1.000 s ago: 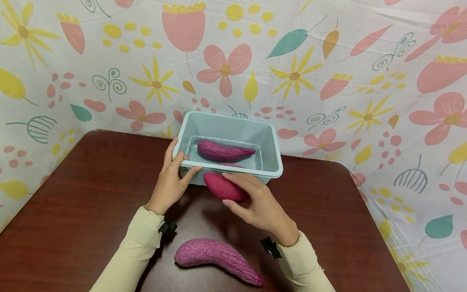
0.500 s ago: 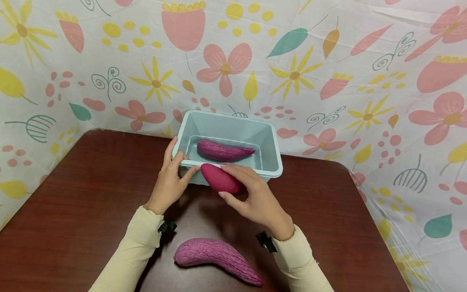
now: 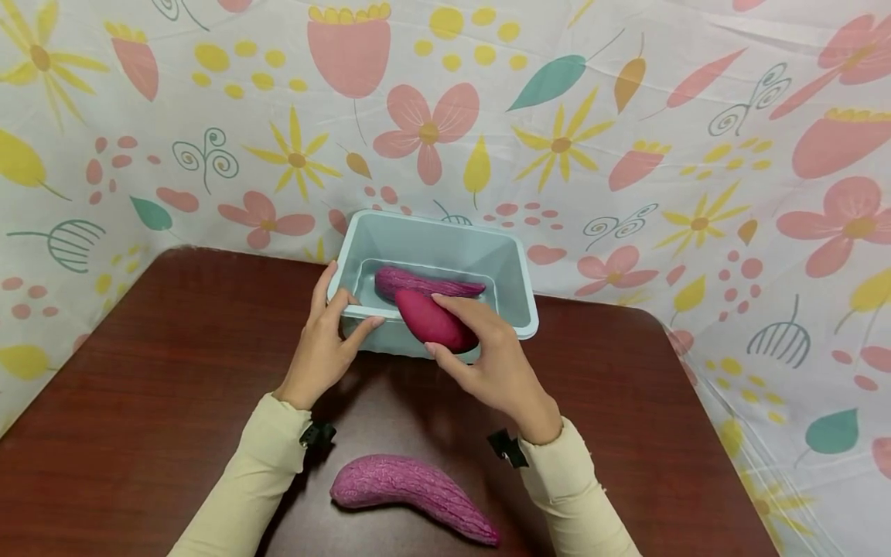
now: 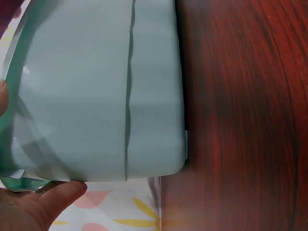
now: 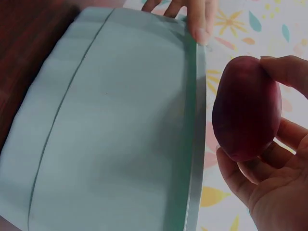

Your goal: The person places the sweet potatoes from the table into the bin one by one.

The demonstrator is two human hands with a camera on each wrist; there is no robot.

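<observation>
My right hand (image 3: 497, 363) pinches a smooth magenta-red, mango-shaped fruit (image 3: 435, 321) between thumb and fingers. It is held over the front rim of a pale blue plastic bin (image 3: 525, 309), overlapping the bin's inside in the head view. In the right wrist view the dark red fruit (image 5: 245, 108) appears beside the rim. My left hand (image 3: 323, 348) grips the bin's front left corner, thumb at the front rim and fingers along the left side. Inside the bin lies a long streaked purple eggplant (image 3: 397, 280), partly covered by the fruit.
A second curved purple eggplant (image 3: 411, 491) lies on the dark wooden table (image 3: 174, 348) between my forearms. Behind the bin hangs a white flower-patterned cloth (image 3: 278, 100), close to the table's back edge.
My right hand has carried the red fruit up and forward, from in front of the bin to over its front rim. My left hand keeps its grip on the corner.
</observation>
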